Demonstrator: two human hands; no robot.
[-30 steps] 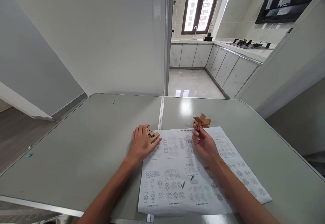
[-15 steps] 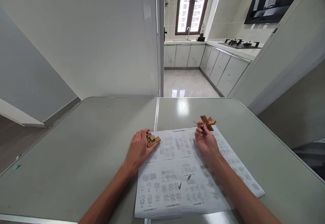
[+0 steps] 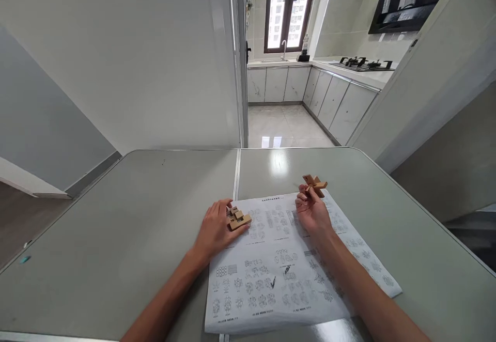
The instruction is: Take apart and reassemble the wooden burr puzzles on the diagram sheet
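Observation:
My left hand (image 3: 215, 227) rests at the upper left edge of a printed paper sheet (image 3: 256, 257), its fingers and thumb closed around several notched wooden puzzle pieces (image 3: 239, 219). Some of those pieces are hidden under the fingers. Over the sheet's upper right part, my right hand (image 3: 313, 214) pinches a few wooden pieces fitted crosswise together, a partly built burr puzzle (image 3: 315, 184). One of its bars bears a dark mark. Small line drawings and captions in rows cover the paper, along with two dark scribbles.
The grey-green table (image 3: 116, 249) has a pale seam (image 3: 236, 176) running down its middle. A small teal bit (image 3: 25, 259) lies by its left edge. Beyond the far edge are a white wall panel (image 3: 174, 73) and a kitchen with cabinets (image 3: 276, 84) and a gas hob (image 3: 364, 64).
The wooden pieces in my left hand have shifted slightly right and turned, showing more of themselves. My right hand keeps its pinch with hardly any movement. The whole view has shifted a little.

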